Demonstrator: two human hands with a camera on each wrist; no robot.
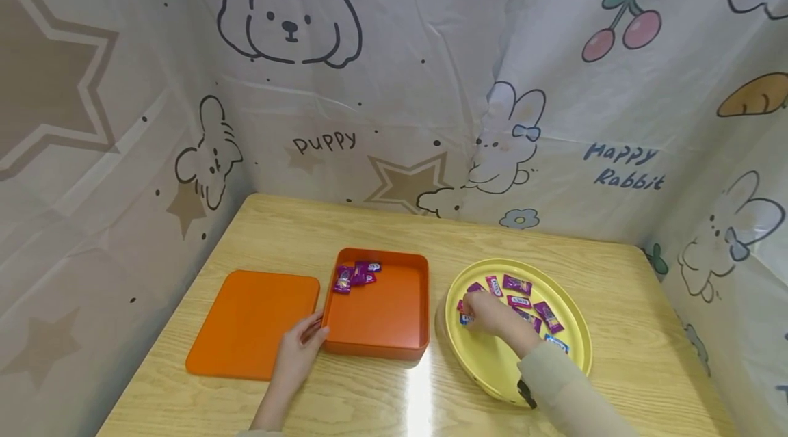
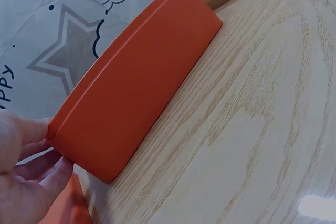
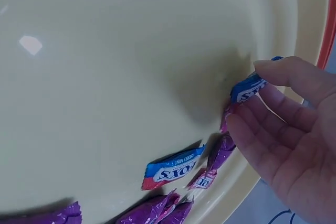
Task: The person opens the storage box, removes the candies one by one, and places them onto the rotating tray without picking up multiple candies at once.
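My left hand (image 1: 297, 348) grips the near left corner of an open orange box (image 1: 375, 350), thumb and fingers against its outside. Several wrapped candies (image 1: 359, 274), mostly purple, lie in that box's far left corner. At the left side of a round yellow tray (image 1: 492, 372), my right hand (image 1: 492, 314) pinches a blue-wrapped candy (image 3: 247, 88) between thumb and fingers. Purple and pink candies lie close below these fingers along the tray's edge. A blue and red candy (image 3: 173, 169) rests on the tray floor nearby.
An orange lid (image 1: 252, 324) lies flat on the wooden table (image 1: 523, 239), left of the box. More candies, such as a purple one (image 1: 548, 317) and a blue one (image 1: 557, 343), lie on the tray's right side. A printed curtain (image 1: 394, 81) hangs behind the table.
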